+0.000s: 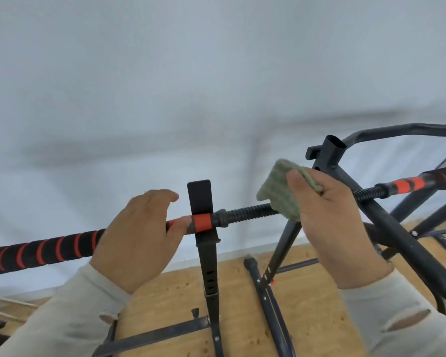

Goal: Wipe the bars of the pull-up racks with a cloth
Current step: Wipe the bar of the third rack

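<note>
Right hand (330, 220) was curled round a folded green cloth (281, 191), thumb lying across the cloth's near face and fingers behind it. Cloth was pressed against the black threaded middle section of the horizontal bar (247, 213), its lower edge hanging just below the bar; whether it wrapped fully round could not be told.

Left hand (139, 235) sat on the same bar to the left, thumb under the orange band, fingers arched over the top with their tips lifted off; a loose hold on the bar rather than a tight one. Both wrists wore pale long sleeves (70, 313), each with a slit hole.

Left of that hand the bar carried a black foam grip with orange spiral stripes (36, 253). Bar rested in a black flat upright bracket (202, 202) between the two hands. Past the right hand it carried on through an orange band (407, 185) into another dark grip.

Behind the right hand stood an open-topped black tube post (334, 148), with a curved black bar (402, 130) running off to the right from it. Slanted black frame legs (281, 256) went down to a light wooden floor (307, 305). A plain white wall (191, 73) filled the upper view
</note>
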